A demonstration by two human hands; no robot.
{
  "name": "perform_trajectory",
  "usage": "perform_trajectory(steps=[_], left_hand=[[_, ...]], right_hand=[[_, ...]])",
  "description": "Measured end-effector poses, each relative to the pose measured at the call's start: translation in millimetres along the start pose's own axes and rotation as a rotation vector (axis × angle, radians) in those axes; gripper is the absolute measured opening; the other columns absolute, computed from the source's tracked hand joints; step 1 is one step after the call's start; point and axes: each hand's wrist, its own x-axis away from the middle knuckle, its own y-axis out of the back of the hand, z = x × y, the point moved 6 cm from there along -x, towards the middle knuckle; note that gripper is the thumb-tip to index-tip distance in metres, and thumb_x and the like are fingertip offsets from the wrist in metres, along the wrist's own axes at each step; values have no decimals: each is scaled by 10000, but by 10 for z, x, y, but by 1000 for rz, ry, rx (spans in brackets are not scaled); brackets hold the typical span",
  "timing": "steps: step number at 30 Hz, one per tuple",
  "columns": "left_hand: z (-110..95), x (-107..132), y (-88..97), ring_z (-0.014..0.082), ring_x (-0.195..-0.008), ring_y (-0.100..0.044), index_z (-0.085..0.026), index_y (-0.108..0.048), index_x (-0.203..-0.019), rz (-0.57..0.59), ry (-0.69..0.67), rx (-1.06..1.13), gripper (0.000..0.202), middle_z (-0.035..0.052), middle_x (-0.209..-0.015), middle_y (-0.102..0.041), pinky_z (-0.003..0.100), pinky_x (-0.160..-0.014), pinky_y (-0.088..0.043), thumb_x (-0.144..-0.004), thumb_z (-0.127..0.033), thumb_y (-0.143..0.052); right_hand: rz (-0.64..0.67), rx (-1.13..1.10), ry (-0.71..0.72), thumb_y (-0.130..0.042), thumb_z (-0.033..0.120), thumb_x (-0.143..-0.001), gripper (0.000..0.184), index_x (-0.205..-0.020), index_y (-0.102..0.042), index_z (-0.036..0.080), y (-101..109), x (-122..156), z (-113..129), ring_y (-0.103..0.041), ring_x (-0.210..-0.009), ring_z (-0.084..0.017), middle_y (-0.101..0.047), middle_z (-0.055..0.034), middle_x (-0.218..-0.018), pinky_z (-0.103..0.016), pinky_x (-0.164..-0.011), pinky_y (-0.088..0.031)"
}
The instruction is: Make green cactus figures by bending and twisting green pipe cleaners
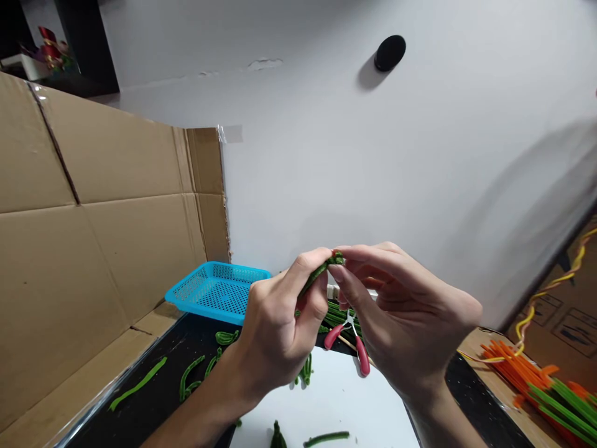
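Raised over the work surface, my left hand is closed in a pinch around a small bundle of dark green pipe cleaners, with a spot of reddish orange at its tip. My right hand meets it there, thumb and forefinger closed on the tip of the same bundle. Its other fingers curl behind. Beneath the hands lie pliers with red handles, partly on a white board. A short green stem and a dark green shaped piece rest toward the board's near edge.
A blue perforated basket stands behind on the left, beside a cardboard wall. Bent green pieces and a light green strip lie on the black surface. Orange pipe cleaners and bright green ones are bundled at right.
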Motion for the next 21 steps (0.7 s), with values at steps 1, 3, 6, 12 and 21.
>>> perform_trajectory(steps=[1,3,6,12,21], left_hand=[[-1,3,-3,105,-638,-535,-277,-657,-1335,7,-3,3,307,-9,-903,-721,254,-621,-453,-1071,-172,-541],[-3,3,-13,98,-597,-485,-272,-651,-1309,23,-18,10,278,-30,-819,-665,253,-583,-417,-1089,-183,-508],[-20,-14,-16,97,-591,-461,-252,-639,-1249,25,-77,16,225,-43,-779,-602,254,-558,-389,-1108,-204,-470],[-27,-62,-17,81,-630,-450,-223,-603,-1072,48,-120,-29,201,-57,-773,-528,246,-581,-368,-1118,-151,-421],[42,-106,2,100,-630,-359,-203,-494,-858,188,58,85,311,-55,-719,-420,276,-582,-319,-1147,-281,-410]], right_hand=[[9,-10,-2,-761,41,-914,268,-1067,-812,254,-7,0,4,-670,-657,-132,-720,-11,-845,-313,-537,-559],[26,-22,0,-749,28,-913,268,-1067,-806,239,-17,0,14,-671,-665,-128,-712,-9,-838,-308,-549,-566],[39,-31,19,-746,3,-897,288,-1071,-799,226,-24,3,30,-656,-664,-122,-713,-5,-835,-304,-543,-556],[64,-35,65,-742,-44,-863,330,-1071,-803,205,-50,14,19,-648,-694,-129,-717,-13,-843,-316,-554,-549],[143,119,246,-718,-72,-859,320,-1030,-784,190,-15,10,18,-626,-677,-111,-717,-7,-854,-291,-577,-541]])
